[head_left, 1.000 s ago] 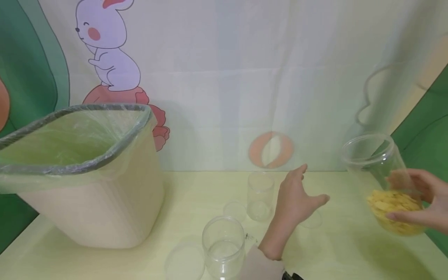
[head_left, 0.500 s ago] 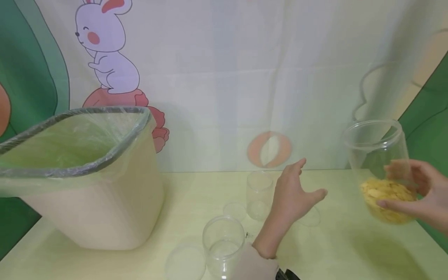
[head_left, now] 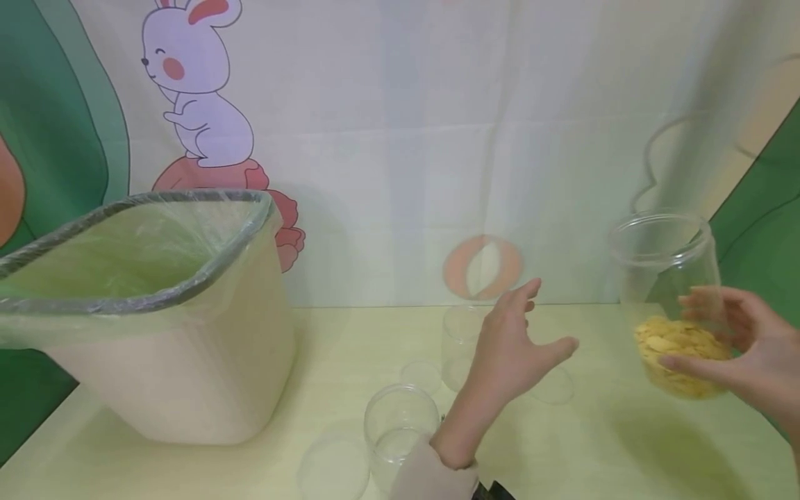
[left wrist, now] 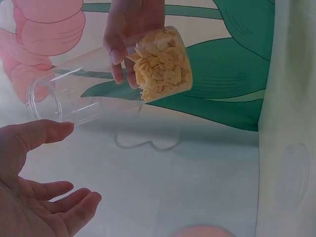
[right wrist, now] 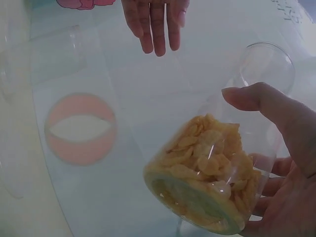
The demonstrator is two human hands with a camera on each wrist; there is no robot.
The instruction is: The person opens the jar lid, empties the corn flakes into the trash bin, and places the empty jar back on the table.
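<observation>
At the right of the head view, my right hand grips a tall clear jar near its lower part, thumb in front and fingers behind. The jar has no lid on its mouth, leans slightly, and hangs above the table. Yellow flakes, like corn flakes, fill its lower part; the right wrist view shows these flakes close up. My left hand hovers left of the jar with fingers and thumb spread, holding nothing. In the left wrist view the left hand is apart from the jar's mouth.
A tall bin with a plastic liner stands at the left. Two clear jars, one in front and one behind, stand on the table. Thin clear discs, perhaps lids, lie nearby. A printed curtain hangs behind.
The right hand has raised the jar of flakes, moved it slightly left and brought it more upright. My left hand has drifted a little left, still spread.
</observation>
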